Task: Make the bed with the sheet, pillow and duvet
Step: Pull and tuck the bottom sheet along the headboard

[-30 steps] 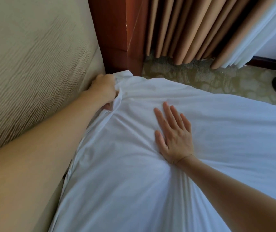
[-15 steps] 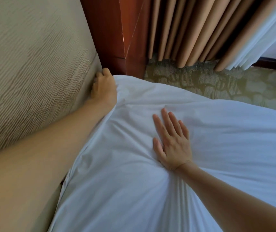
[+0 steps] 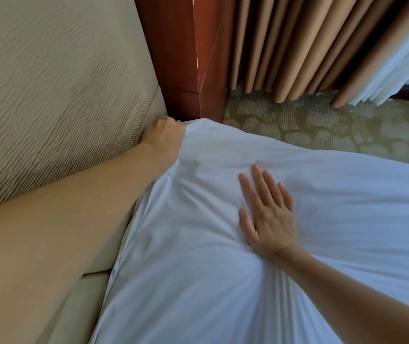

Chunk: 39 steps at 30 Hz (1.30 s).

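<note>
The room has a carpet in pale green and beige with a pattern of rounded patches. Long tan curtains hang in stiff, tube-like folds down to it, and a thin white curtain hangs beside them at the right. A post of glossy red-brown wood stands in the corner, and next to it is the padded headboard, covered in beige cloth with fine wavy ribs.

The white sheet lies spread over the bed. It is smooth cotton-like cloth, and its corner reaches the gap between headboard and post. The left hand is pushed into this gap, touching the corner of the sheet. Its fingers are hidden there, so I cannot tell how its grip stands. The right hand lies flat on the sheet (palm down), its grip apart, with the fingers straight and a little spread. Fine creases run out from under the wrist, and the cloth sinks softly around the palm.
</note>
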{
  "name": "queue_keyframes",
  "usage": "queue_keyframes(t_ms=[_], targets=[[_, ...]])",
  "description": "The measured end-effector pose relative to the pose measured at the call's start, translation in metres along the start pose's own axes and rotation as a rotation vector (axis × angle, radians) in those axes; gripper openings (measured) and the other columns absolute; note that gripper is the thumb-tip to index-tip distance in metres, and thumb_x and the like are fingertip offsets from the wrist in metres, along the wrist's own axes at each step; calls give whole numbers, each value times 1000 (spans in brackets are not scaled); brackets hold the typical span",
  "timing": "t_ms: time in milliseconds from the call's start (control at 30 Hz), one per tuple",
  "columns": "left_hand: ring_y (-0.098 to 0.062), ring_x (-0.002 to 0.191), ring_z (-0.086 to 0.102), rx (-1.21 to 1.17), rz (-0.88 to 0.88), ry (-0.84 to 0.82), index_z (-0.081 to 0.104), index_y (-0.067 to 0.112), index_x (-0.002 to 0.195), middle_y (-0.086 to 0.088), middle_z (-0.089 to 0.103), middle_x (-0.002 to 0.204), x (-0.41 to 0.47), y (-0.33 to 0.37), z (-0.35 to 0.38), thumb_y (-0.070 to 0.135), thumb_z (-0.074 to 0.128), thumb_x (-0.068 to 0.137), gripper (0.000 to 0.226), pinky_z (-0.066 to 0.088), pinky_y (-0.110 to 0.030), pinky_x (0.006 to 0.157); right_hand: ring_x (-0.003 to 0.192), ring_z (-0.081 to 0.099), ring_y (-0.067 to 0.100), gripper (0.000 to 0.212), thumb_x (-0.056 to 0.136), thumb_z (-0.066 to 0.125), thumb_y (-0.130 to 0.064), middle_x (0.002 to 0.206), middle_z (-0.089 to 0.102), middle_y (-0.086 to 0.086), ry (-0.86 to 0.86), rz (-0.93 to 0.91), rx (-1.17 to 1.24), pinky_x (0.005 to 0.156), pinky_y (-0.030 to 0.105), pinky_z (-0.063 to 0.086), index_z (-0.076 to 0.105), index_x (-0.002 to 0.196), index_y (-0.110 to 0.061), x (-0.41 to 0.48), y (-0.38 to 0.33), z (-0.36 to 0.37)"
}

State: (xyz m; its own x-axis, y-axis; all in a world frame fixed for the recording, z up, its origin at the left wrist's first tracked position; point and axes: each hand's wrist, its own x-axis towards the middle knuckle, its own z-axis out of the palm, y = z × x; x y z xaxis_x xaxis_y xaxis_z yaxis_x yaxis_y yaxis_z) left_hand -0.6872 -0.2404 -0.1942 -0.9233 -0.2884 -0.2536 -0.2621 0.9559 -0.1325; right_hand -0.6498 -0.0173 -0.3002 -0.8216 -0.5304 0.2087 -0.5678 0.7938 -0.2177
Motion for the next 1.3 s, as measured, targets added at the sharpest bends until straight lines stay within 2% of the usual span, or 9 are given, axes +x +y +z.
queue_keyframes(t_ms=[333, 433, 533, 600, 700, 767, 933, 1133, 1300], targets=[[-41, 111, 52, -210, -136, 61, 36, 1, 125, -21, 36, 132, -10, 18, 4, -9, 47, 89, 39, 39, -42, 76, 138, 25, 23, 62, 83, 35, -39, 150, 34, 11, 19, -13, 12, 110, 36, 14, 31, 142, -21, 2, 0, 2], [-41, 122, 47, -230, -231, -108, 33, -5, 131, -25, 42, 134, -23, 12, 4, 10, 37, 99, 35, 41, -46, 93, 137, 26, 23, 62, 83, 35, -39, 150, 35, 11, 28, -9, 17, 108, 39, 19, 32, 142, -21, 2, -1, 2], [-31, 59, 67, -384, -326, -262, 51, -13, 95, -25, 62, 77, -27, 6, 3, 8, 26, 100, 34, 54, -41, 65, 137, 25, 23, 61, 83, 34, -39, 150, 35, 11, 34, -11, 11, 108, 39, 20, 32, 142, -20, 2, -1, 2], [-20, 26, 52, -437, -323, -304, 47, -6, 64, -17, 56, 44, -23, 2, 1, -2, 31, 96, 36, 49, -28, 48, 138, 25, 23, 61, 84, 34, -40, 150, 34, 11, 29, -14, 7, 108, 39, 19, 32, 142, -20, 1, -1, 2], [-33, 79, 69, -351, -199, -238, 57, -9, 86, -23, 66, 84, -21, -2, -1, -4, 39, 94, 21, 53, -37, 69, 138, 23, 23, 62, 84, 34, -40, 151, 33, 11, 18, -18, 1, 109, 38, 18, 31, 143, -21, 1, 0, 2], [-38, 109, 58, -182, -106, -176, 56, -9, 112, -23, 58, 111, -21, 0, 5, -4, 37, 94, 26, 49, -41, 85, 138, 23, 23, 62, 85, 34, -40, 151, 33, 11, 20, -16, -3, 109, 38, 18, 30, 143, -21, 1, 0, 2], [-36, 119, 52, -88, -43, -121, 53, -4, 122, -22, 51, 129, -11, 2, 21, -1, 38, 96, 30, 46, -40, 92, 138, 24, 23, 61, 85, 34, -40, 151, 34, 11, 43, -21, -14, 108, 38, 18, 31, 143, -21, 2, 1, 3], [-42, 125, 42, -333, -259, -47, 33, -7, 132, -25, 45, 134, -36, 16, 21, -1, 31, 96, 36, 39, -46, 95, 138, 23, 23, 62, 84, 34, -40, 151, 33, 10, 34, -15, -19, 108, 38, 17, 30, 143, -22, 2, 0, 3], [-40, 133, 30, -573, -340, -179, 26, -2, 139, -27, 29, 144, -69, 28, 45, 37, 23, 100, 56, 29, -47, 108, 137, 24, 22, 62, 84, 34, -40, 151, 33, 11, 34, -18, -33, 108, 37, 17, 33, 143, -20, 2, 0, 2]])
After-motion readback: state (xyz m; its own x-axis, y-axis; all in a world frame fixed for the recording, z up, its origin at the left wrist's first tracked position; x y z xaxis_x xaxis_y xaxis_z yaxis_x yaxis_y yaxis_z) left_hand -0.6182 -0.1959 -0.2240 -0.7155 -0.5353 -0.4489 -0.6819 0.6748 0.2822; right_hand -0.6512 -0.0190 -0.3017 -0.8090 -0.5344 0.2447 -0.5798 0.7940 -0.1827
